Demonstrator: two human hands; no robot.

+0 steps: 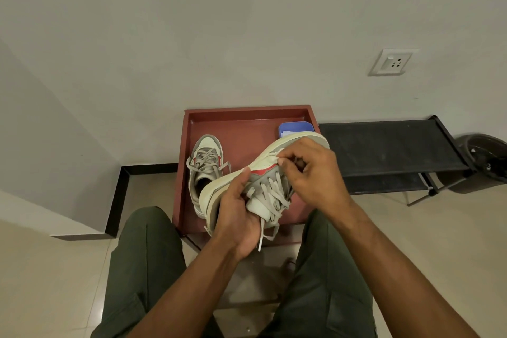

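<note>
Two hands share one sneaker (264, 158), held above the red tray (247, 110). Its long axis runs from heel at 7 o'clock to toe at 1 o'clock. The left hand (236, 218) grips the heel end, fingers curled round it. The right hand (314, 173), nearer the toe, pinches the lace (270, 192) between thumb and forefinger. A pull would likely run toward 4 o'clock.

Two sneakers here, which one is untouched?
The left sneaker, sole-down in the red tray. The held sneaker is tilted, left hand gripping it, right hand pinching its upper.

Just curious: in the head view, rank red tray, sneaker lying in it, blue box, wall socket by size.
Largest: red tray
sneaker lying in it
Unranked: blue box and wall socket look alike; box partly hidden.
</note>
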